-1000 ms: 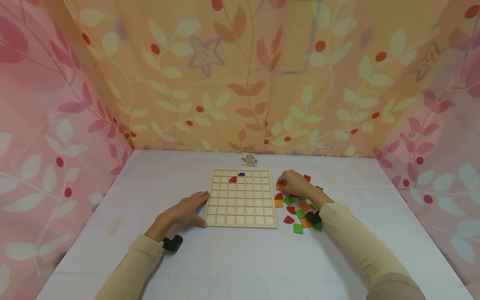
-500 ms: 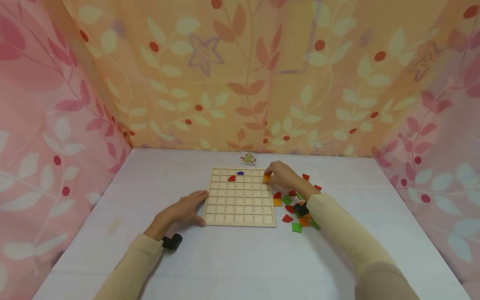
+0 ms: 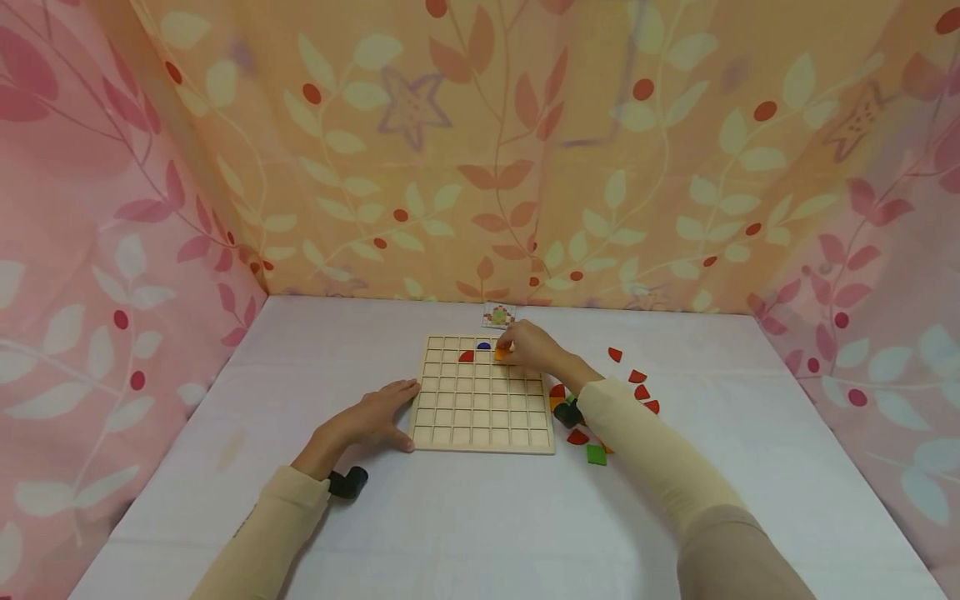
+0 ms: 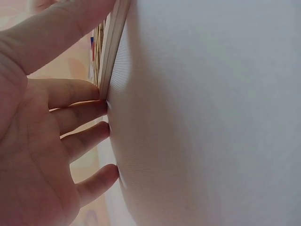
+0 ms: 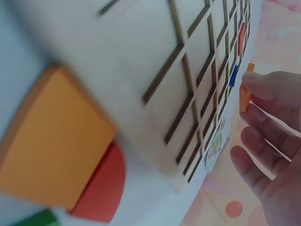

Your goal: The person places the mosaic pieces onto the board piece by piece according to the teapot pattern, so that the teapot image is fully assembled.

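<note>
A square wooden grid board (image 3: 480,408) lies flat on the white table. In it sit a red quarter-circle tile (image 3: 467,357) in the second row and a blue half-circle tile (image 3: 483,346) in the far row. My right hand (image 3: 531,347) is over the board's far right part, pinching an orange square tile (image 5: 246,89) between thumb and forefinger, just right of those two tiles. My left hand (image 3: 375,418) rests at the board's left edge, fingers spread and fairly straight; in the left wrist view its fingertips (image 4: 111,172) touch the table beside the board's edge.
A small pattern card (image 3: 498,315) lies behind the board. Right of the board are loose tiles: a green square (image 3: 596,455), an orange tile (image 5: 56,146), several red quarter-circles (image 3: 637,377), some hidden under the right forearm. Patterned cloth walls (image 3: 480,150) enclose the table.
My right hand has carried the orange tile from the loose pile leftward over the board's far rows. My left hand has stayed at the left edge.
</note>
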Demonstrator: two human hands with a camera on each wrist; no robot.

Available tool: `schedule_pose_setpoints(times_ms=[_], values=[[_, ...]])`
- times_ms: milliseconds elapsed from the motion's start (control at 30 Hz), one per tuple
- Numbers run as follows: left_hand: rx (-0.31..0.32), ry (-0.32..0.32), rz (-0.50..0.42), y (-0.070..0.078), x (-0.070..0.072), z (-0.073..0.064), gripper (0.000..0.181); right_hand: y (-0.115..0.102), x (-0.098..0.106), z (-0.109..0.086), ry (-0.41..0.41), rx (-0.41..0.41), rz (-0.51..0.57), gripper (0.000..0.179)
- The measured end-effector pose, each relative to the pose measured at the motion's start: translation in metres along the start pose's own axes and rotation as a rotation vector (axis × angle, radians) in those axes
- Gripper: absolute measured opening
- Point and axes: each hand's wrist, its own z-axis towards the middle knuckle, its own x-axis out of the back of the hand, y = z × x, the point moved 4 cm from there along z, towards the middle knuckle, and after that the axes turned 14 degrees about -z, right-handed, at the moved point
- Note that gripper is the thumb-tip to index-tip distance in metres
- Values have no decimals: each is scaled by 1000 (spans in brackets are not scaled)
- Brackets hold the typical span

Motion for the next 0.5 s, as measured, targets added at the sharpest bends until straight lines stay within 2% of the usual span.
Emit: schedule_pose_setpoints(times_ms=[233, 500], values=[[18, 1, -16, 1, 0, -1, 102, -10, -2, 12, -5, 12, 7, 24], [0, -2, -18, 3, 2, -2, 101, -19, -5, 19, 12, 34, 33, 18]])
